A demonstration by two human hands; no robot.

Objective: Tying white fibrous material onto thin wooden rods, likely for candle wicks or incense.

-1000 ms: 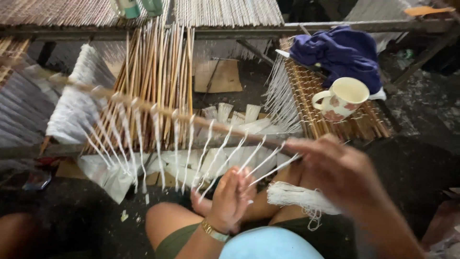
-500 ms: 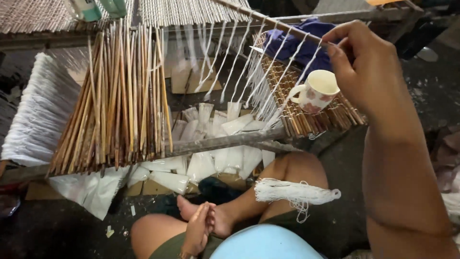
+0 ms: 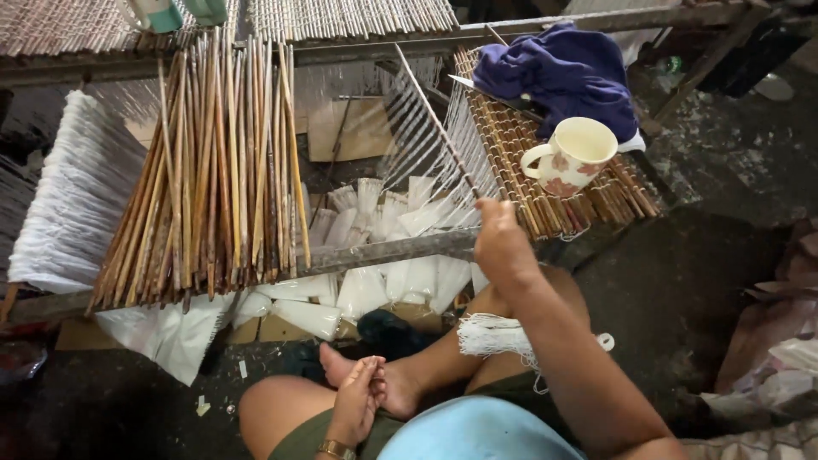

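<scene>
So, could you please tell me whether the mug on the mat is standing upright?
Upright: the mug stands on the stick mat, mouth upward.

A dark, dirty floor under a low wooden frame

The dark grey dusty floor [image 3: 699, 255] has small white scraps on it. A long grey wooden beam [image 3: 375, 251] runs across, a flat brown cardboard piece [image 3: 354, 128] lies behind, and soft light falls from above.
</scene>
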